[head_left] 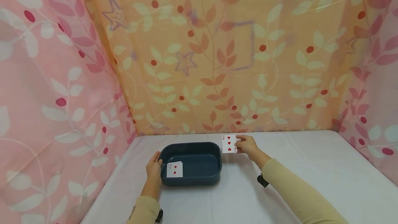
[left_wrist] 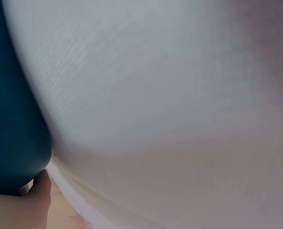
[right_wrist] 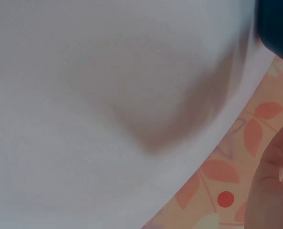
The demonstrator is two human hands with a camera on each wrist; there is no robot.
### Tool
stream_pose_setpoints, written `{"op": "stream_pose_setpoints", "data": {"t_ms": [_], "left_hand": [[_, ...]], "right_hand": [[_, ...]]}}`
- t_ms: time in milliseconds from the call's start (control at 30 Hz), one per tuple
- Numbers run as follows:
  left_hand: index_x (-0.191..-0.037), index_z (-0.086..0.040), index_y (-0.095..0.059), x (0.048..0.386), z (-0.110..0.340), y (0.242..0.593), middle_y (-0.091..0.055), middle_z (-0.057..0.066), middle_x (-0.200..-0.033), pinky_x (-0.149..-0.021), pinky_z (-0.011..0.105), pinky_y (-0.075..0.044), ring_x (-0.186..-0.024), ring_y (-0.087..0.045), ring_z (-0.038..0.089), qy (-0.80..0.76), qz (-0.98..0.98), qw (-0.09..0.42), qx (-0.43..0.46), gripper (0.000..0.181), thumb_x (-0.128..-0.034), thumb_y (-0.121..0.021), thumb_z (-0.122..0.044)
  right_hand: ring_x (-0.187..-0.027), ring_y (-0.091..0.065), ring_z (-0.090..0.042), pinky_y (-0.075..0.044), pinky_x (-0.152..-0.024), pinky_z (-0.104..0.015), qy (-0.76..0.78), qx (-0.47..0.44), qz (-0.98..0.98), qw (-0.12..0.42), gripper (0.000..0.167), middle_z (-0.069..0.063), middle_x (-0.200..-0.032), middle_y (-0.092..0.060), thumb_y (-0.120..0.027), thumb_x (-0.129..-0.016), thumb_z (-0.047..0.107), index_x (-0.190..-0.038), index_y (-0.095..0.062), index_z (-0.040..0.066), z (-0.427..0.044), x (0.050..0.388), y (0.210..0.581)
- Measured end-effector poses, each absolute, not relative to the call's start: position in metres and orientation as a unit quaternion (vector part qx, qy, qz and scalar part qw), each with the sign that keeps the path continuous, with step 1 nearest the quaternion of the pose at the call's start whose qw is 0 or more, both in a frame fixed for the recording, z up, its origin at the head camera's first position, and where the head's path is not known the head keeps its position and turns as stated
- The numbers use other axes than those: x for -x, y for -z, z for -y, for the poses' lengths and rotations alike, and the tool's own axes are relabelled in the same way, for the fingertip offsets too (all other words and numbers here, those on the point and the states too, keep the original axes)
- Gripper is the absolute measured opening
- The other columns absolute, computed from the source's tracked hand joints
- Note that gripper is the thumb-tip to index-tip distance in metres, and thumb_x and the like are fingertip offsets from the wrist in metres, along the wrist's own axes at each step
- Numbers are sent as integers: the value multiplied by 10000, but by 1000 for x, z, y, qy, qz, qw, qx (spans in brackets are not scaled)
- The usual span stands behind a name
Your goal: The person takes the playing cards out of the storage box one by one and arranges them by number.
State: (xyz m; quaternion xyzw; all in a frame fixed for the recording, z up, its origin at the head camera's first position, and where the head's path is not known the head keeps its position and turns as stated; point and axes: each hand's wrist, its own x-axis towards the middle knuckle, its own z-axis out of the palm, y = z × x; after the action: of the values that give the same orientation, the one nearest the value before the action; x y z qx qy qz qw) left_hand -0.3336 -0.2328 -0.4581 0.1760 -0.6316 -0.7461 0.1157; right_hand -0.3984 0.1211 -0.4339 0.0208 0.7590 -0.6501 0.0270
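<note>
A dark blue rectangular tub stands on the white-covered table. My left hand holds the tub at its left side, with the thumb near the rim; in the left wrist view part of that hand touches the tub's wall. Inside, at the tub's left end, lies a small stack of playing cards, two red diamonds showing on the top one. Just beyond the tub's right rim, my right hand pinches a three of hearts playing card by its right edge, face toward the head camera.
The table has a white cloth. Behind it hangs an orange leaf-patterned curtain, with pink patterned curtains at the left and right. Dark wrist cameras sit under the sleeves.
</note>
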Motion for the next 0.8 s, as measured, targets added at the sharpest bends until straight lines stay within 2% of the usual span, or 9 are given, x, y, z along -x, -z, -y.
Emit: {"op": "stream_pose_setpoints", "data": {"t_ms": [167,400,800], "left_hand": [[-1514,7,-253,333,234,456,-262,186,-1547,-1176,424,-146,-1440,-219,315,746,632,119,-173,513,-1007,-314,58],[-1513,9,-253,331,234,457,-260,185,-1548,-1177,432,-140,-1443,-210,321,743,635,117,-176,509,-1010,-315,55],[-1513,4,-261,333,231,459,-269,174,-1546,-1178,429,-137,-1443,-212,312,742,635,117,-179,506,-1012,-325,42]], "right_hand": [[-672,-613,-149,-572,-618,-274,660,-34,-750,15,450,-191,-956,-625,-563,-901,-65,-1336,-475,-135,-121,401,437],[-728,-646,-191,-587,-661,-303,651,-60,-756,14,414,-291,-1089,-617,-551,-917,-42,-1312,-489,-150,-120,401,446],[-724,-637,-154,-556,-596,-249,651,-86,-754,9,409,-317,-1159,-593,-551,-903,-53,-1296,-505,-156,-121,408,461]]}}
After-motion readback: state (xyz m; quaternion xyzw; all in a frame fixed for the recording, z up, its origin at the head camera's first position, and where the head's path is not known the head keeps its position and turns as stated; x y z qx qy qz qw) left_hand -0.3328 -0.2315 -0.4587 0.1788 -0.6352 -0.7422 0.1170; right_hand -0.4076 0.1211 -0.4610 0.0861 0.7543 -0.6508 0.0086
